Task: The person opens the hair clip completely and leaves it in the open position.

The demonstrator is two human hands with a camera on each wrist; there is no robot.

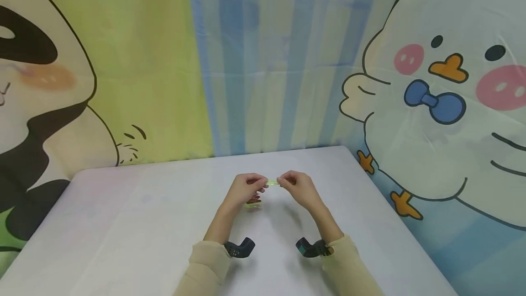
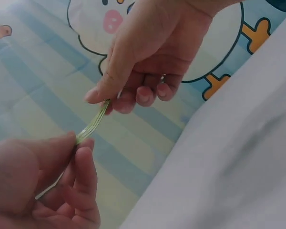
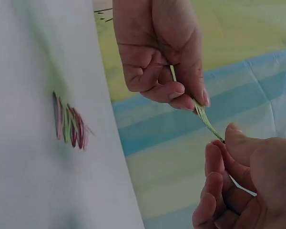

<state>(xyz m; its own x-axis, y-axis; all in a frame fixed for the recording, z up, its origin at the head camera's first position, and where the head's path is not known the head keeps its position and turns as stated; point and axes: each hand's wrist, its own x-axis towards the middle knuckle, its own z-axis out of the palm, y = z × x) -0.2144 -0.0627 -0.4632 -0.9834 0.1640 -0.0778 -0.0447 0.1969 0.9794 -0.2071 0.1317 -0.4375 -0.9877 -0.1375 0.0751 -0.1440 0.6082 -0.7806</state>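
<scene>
A small bundle of thin light-green strands (image 1: 272,182) is stretched between my two hands above the table; its exact kind cannot be told. My left hand (image 1: 245,189) pinches one end between thumb and fingertips. The other end is pinched by my right hand (image 1: 298,189). In the left wrist view the green strands (image 2: 92,126) bend slightly across the short gap, and their ends are hidden in the fingers. Below, on the table, a row of several thin red, pink and green strands (image 3: 70,123) lies side by side, partly covered by my left hand in the head view.
The white table (image 1: 148,223) stretches around both hands, its far edge close to a hanging cloth (image 1: 263,58) with stripes and cartoon animals. Black wrist cameras (image 1: 240,247) sit near both sleeve cuffs.
</scene>
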